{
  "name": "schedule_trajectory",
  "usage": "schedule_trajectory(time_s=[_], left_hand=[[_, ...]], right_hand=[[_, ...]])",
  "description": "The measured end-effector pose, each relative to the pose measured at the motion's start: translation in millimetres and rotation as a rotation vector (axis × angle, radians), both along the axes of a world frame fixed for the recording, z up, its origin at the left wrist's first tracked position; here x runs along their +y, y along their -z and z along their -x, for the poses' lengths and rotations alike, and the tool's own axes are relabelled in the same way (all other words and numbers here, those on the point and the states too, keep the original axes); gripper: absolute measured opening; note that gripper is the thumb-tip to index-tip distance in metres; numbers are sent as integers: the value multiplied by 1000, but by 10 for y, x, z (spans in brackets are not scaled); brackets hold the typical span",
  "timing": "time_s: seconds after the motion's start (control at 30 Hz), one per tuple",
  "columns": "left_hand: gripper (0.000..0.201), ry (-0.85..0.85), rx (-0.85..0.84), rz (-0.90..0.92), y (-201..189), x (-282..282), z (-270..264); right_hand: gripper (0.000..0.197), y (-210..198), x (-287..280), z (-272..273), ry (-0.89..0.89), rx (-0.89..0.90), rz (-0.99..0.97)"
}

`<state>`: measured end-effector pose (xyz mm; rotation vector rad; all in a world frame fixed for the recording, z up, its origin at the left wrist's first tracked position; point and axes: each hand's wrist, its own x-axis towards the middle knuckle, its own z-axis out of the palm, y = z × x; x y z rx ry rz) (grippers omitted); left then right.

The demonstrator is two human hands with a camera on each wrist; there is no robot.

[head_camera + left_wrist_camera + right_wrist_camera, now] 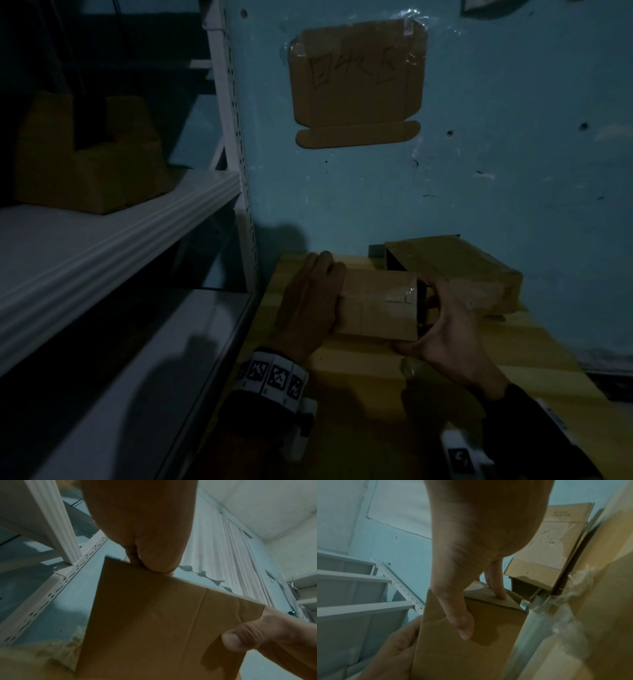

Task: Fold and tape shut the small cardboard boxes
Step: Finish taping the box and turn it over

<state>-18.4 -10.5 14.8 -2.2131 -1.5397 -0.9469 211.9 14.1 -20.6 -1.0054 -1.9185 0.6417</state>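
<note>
Cardboard box (376,303), small and brown, lies on its side on the yellow wooden table (359,370) at the lower centre of the head view, its right end open and dark. The left hand (310,305) wraps over the box's left end, fingers curled over the far edge, steadying it. The right hand (445,329) is at the open end: in the right wrist view its thumb lies flat on the box's side while a finger (499,592) presses a small end flap (489,596) inward. A strip of clear tape (399,295) already crosses the top seam near that end. A roll of tape (411,368) sits on the table just under the right hand, and a larger taped box (472,274) stands behind, at centre right. To do this step well, I judge the small side flaps should go in first and fully square, with the left hand keeping the box from sliding left under the push. The longer flaps should then close flush over them before any tape is pulled. The light is dim, so how many flaps are already folded cannot be told.
</note>
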Motion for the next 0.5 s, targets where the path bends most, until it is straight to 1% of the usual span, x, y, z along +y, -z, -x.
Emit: schedule_trajectory(time_s=[0.07,0.1,0.17,0.27,0.37,0.47,0.5], left_hand=[[20,-17,40,-35,-39,-23,-21],[20,-20,51,-56,-44,-25,-27],[30,-20,75,-87,-16,-19,-39],[34,-12,80,-106,41,18,-36],[27,-18,70,-86,19,19,-54],[44,32,22,-22,-47,-36,-65],[46,49,0,7,-55,-41,-56]], right_hand=[[109,-16,8,3,20,-24,-14],[109,-17,15,3,26,-25,-22],[109,-26,20,1,21,-25,-34],[109,-32,14,-5,15,-25,-16],[111,1,23,-25,16,-20,2],[111,19,29,-43,8,-33,27],[109,19,31,-49,9,-43,22]])
